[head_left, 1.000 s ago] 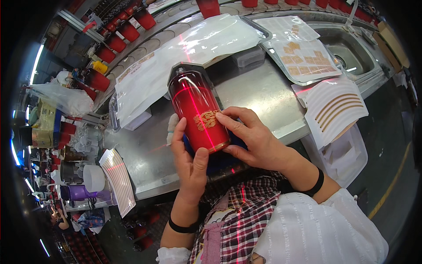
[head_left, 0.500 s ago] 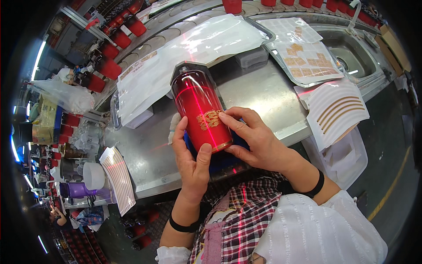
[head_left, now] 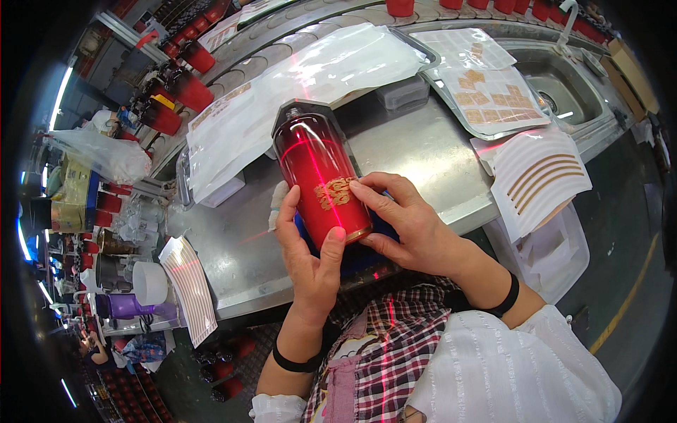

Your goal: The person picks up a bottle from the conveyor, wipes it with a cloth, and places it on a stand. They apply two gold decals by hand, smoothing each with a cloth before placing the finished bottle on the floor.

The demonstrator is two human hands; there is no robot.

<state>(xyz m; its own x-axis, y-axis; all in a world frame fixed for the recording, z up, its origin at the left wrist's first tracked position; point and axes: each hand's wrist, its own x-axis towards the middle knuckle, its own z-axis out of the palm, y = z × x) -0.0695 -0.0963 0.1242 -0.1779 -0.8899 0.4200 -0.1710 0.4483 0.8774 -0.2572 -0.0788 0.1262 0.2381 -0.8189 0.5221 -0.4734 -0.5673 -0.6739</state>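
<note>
A red bottle point(head_left: 308, 158) with a dark neck end lies tilted away from me in a dark angular holder point(head_left: 330, 111). A gold decal point(head_left: 333, 193) sits on its lower face, and a red laser line runs lengthwise over it. My left hand point(head_left: 308, 264) cups the bottle's lower left side, its thumb pressed on the front near the base. On the right side, my right hand point(head_left: 405, 220) holds it, with thumb under the base edge and index fingertip at the decal's right edge. Part of the blue support point(head_left: 381, 224) below shows; the rest is hidden.
White sheets point(head_left: 310, 67) cover a tray behind the bottle. Decal sheets point(head_left: 493, 99) lie right, beside a sink point(head_left: 564, 88). Striped sheets point(head_left: 543, 180) overhang the right edge; another striped sheet point(head_left: 189, 289) stands left. Red bottles point(head_left: 188, 86) ride a curved conveyor behind.
My left thumb has slid slightly right on the bottle's front near the base. My right hand has barely moved. Bottles on the conveyor have advanced to the right.
</note>
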